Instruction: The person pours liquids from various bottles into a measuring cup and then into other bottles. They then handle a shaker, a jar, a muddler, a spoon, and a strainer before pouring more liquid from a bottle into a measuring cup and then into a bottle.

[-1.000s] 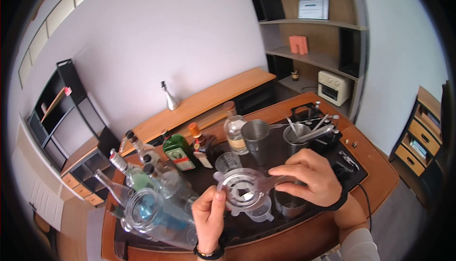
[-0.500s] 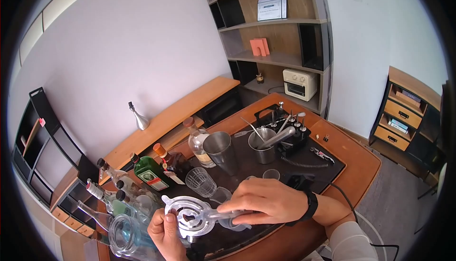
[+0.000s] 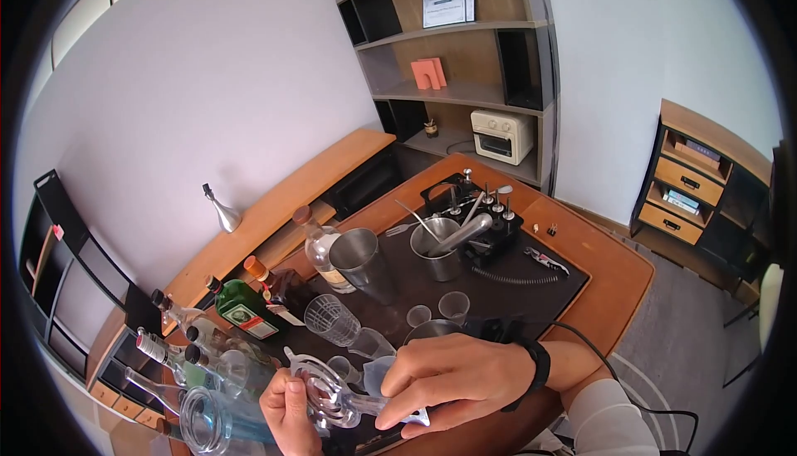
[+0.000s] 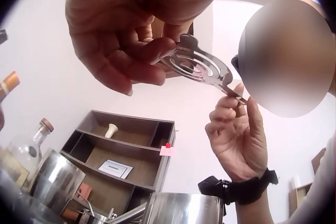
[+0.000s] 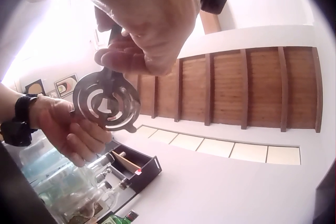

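A metal cocktail strainer, a flat slotted disc with a handle and small tabs, is held up over the table's front. My left hand pinches its rim between thumb and fingers. My right hand grips the handle from the other side. In the left wrist view the strainer plate shows nearly edge-on between both hands. The right wrist view shows the disc face-on, its curved slots visible. A loose coil spring lies on the dark mat, right of the metal cups.
Several bottles, including a green one, crowd the left side. A shaker tin, a ridged glass and a metal cup with a muddler stand behind my hands. A black tool stand and a corkscrew lie farther right.
The head view has swung right. The strainer, first facing up toward the head camera, is now tilted steeply. Both hands keep hold of it, and the right hand's fingers have come down over the handle.
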Demonstrator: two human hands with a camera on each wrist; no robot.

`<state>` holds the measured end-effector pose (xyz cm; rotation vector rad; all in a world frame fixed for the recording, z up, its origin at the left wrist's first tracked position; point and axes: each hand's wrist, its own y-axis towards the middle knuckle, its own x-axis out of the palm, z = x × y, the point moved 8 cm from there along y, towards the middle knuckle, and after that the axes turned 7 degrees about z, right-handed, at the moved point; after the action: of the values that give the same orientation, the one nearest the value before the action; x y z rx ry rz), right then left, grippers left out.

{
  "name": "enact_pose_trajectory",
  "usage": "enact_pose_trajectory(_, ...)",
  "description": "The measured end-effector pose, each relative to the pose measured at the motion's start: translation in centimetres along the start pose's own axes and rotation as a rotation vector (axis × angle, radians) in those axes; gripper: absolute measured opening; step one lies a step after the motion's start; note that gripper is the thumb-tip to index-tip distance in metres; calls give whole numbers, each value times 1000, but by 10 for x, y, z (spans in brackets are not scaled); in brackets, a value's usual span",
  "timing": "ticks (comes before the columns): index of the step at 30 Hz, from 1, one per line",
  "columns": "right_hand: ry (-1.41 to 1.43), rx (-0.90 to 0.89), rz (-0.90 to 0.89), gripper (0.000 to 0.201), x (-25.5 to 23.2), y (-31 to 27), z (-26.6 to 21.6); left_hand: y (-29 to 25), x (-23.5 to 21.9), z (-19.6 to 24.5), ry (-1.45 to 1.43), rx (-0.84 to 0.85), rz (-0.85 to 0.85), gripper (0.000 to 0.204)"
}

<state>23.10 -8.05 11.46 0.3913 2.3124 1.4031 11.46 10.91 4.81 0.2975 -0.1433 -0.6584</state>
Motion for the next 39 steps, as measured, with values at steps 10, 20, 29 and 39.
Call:
enact_pose_trajectory(10, -22, 287, 34, 37, -20, 1, 2, -4, 29, -21, 32, 97, -130, 36)
enact_pose_trajectory(20, -429, 207, 499, 29, -144, 33, -3, -4, -6, 28, 156, 281, 128, 28)
enact_pose_trajectory(29, -1097, 292, 46, 20, -194, 90, 144, -11, -28, 46, 270, 388, 283, 28)
enact_pose_trajectory(39, -1440, 408, -606, 29, -194, 46, 313, -11, -43, 51, 365, 420, 341, 28)
